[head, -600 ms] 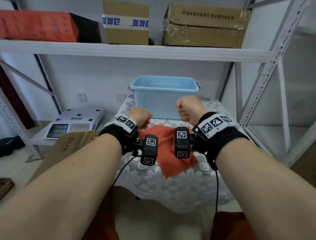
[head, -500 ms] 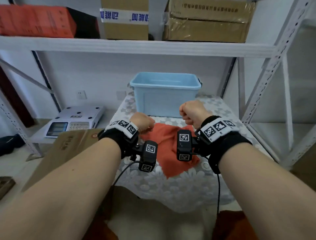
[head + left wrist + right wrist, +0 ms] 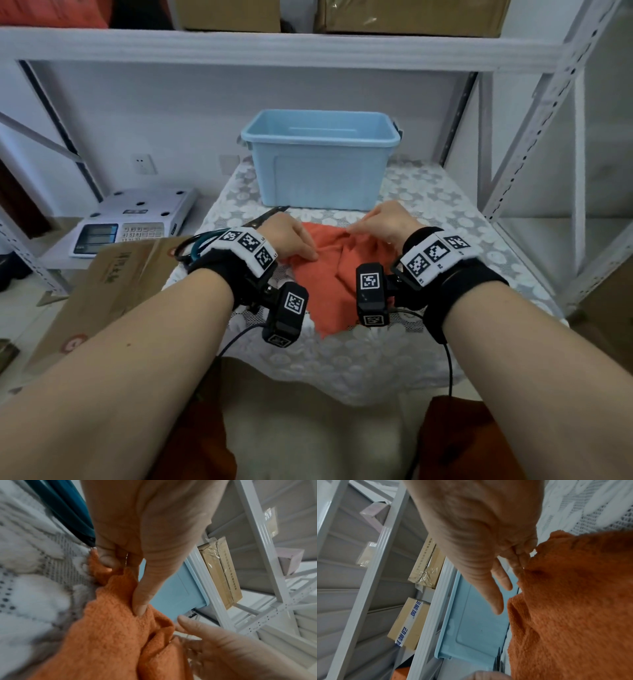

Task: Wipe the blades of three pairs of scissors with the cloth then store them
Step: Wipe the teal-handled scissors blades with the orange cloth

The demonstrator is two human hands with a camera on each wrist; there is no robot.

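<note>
An orange cloth (image 3: 329, 274) lies bunched on the lace-covered table (image 3: 428, 205). My left hand (image 3: 291, 240) pinches its left edge, the thumb pressed on top of the cloth (image 3: 111, 635). At the cloth's far edge (image 3: 573, 601) my right hand (image 3: 380, 222) takes it with curled fingers (image 3: 518, 558); its thumb sticks out free. Scissors with teal and black handles (image 3: 193, 245) lie left of my left wrist. Their blades (image 3: 270, 214) point toward the light blue bin (image 3: 322, 171). How many pairs lie there is hidden.
The open blue bin stands at the back of the table under a white metal shelf (image 3: 274, 48) with cardboard boxes. A white scale (image 3: 137, 222) and a flattened carton (image 3: 113, 281) sit to the left. Rack uprights (image 3: 534, 120) rise on the right.
Both hands were raised fists above the cloth. They have dropped onto it and taken hold, bunching it between them. The view has tilted down and closer.
</note>
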